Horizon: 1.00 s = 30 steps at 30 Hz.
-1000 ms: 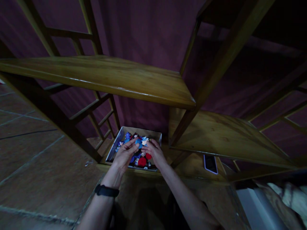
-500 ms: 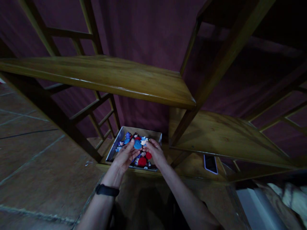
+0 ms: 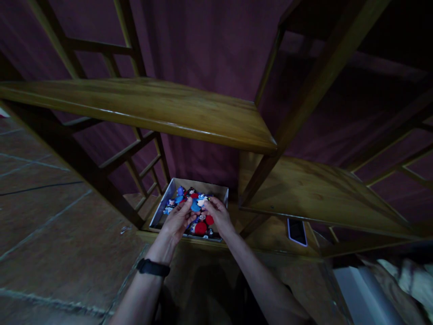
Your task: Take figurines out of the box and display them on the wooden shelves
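Between both hands, above an open cardboard box [image 3: 161, 206], is a small figurine [image 3: 202, 200] in white and light blue with a round blue base [image 3: 195, 206]. My left hand [image 3: 178, 220] pinches the blue base between thumb and fingers. My right hand [image 3: 218, 215] has its fingertips closed on the white part. Inside the box lie several similar small figurines, some with round red bases [image 3: 200, 228], and a purple one [image 3: 180, 191] near the back left. My hands hide part of the box's contents.
The box stands on the low board of a wooden shelf unit. An upper shelf [image 3: 152, 108] overhangs it, and a diagonal-looking post [image 3: 297, 108] rises to the right. A phone [image 3: 297, 231] lies on the low board, right of the box. Lattice side bars [image 3: 126, 153] stand left.
The figurine and its blue base have tilted slightly between my fingers, so less of the base shows. My left hand has shifted a little to the right.
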Each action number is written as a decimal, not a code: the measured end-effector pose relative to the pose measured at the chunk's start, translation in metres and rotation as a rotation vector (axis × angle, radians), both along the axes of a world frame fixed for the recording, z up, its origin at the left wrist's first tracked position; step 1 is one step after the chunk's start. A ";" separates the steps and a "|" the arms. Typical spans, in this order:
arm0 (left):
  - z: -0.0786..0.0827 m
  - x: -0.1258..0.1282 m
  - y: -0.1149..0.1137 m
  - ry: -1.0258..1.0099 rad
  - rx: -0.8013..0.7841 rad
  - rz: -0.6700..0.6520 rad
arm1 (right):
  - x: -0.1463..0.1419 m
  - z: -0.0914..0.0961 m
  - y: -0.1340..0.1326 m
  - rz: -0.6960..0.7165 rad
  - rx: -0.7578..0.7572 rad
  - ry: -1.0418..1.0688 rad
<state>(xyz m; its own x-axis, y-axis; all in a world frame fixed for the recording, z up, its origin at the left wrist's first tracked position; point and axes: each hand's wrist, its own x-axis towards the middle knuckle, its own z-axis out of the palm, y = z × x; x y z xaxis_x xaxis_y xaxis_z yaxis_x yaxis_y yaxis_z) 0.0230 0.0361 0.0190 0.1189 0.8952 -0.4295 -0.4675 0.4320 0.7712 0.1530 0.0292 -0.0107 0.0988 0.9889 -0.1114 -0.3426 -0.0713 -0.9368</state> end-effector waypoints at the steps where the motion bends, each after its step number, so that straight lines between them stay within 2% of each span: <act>1: 0.000 0.000 0.000 0.000 0.000 -0.007 | 0.000 -0.001 0.001 -0.008 -0.002 -0.001; 12: 0.003 -0.004 -0.003 -0.027 0.039 -0.039 | 0.005 -0.009 0.005 -0.046 -0.043 0.009; 23: -0.006 -0.007 0.002 0.015 0.017 -0.072 | 0.003 -0.002 0.002 -0.042 -0.033 0.021; 30: -0.006 -0.006 0.002 0.003 -0.017 -0.027 | 0.003 0.001 0.004 -0.020 -0.004 -0.040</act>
